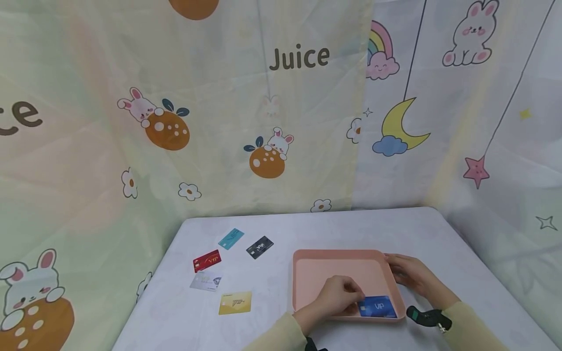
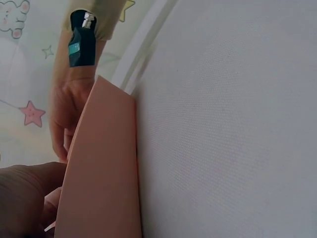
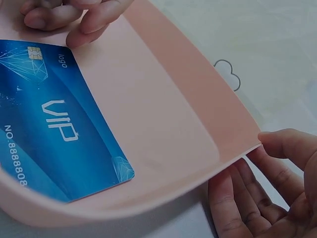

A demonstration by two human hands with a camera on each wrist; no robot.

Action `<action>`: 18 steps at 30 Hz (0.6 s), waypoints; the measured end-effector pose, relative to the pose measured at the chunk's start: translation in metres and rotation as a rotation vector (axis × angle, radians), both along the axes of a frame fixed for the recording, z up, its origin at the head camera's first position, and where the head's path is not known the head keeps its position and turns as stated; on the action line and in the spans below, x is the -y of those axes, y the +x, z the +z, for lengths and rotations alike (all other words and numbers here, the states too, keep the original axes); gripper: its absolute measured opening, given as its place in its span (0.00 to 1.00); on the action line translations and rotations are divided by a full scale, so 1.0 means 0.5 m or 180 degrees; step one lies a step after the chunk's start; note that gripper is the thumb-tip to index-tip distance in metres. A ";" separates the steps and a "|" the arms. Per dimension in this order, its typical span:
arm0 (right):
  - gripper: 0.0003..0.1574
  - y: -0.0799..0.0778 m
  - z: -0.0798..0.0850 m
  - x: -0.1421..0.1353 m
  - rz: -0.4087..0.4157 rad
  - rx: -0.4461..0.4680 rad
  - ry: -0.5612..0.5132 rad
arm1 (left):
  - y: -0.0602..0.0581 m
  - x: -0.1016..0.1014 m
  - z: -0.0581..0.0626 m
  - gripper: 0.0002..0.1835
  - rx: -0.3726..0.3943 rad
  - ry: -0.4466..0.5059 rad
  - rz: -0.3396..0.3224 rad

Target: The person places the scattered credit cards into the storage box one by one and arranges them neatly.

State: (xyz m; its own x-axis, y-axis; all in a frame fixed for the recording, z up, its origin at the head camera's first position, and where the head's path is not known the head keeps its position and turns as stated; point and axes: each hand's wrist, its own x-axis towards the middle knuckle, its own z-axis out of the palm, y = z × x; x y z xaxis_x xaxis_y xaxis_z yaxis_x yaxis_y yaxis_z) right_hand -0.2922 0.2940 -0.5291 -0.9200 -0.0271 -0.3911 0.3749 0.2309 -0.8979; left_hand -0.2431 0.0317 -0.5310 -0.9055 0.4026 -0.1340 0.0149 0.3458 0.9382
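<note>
In the head view, a blue VIP card (image 1: 377, 306) lies in the near right corner of a pink tray (image 1: 303, 258). My left hand (image 1: 335, 296) reaches over the near rim, its fingertips right at the card's left end. Seen from the right wrist, one fingertip (image 3: 79, 40) meets the card's corner by the chip, with the fingers loosely bent and not around the card. My right hand (image 1: 412, 274) grips the tray's right side, thumb (image 3: 277, 141) on the rim and fingers outside the wall.
Left of the tray, several cards lie on the white table (image 1: 272, 273): teal (image 1: 231, 239), black (image 1: 260, 247), red (image 1: 207, 261), silver (image 1: 205, 281) and yellow (image 1: 235, 303). A printed curtain (image 1: 228, 122) hangs behind the table.
</note>
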 end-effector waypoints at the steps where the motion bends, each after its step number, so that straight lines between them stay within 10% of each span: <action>1: 0.53 0.000 0.000 0.000 -0.0001 0.0001 0.0015 | -0.001 0.003 0.000 0.05 -0.0021 0.0001 -0.0026; 18: 0.51 0.002 0.007 -0.006 0.0017 0.0036 -0.0130 | -0.016 0.086 0.039 0.05 0.0142 -0.0074 -0.0462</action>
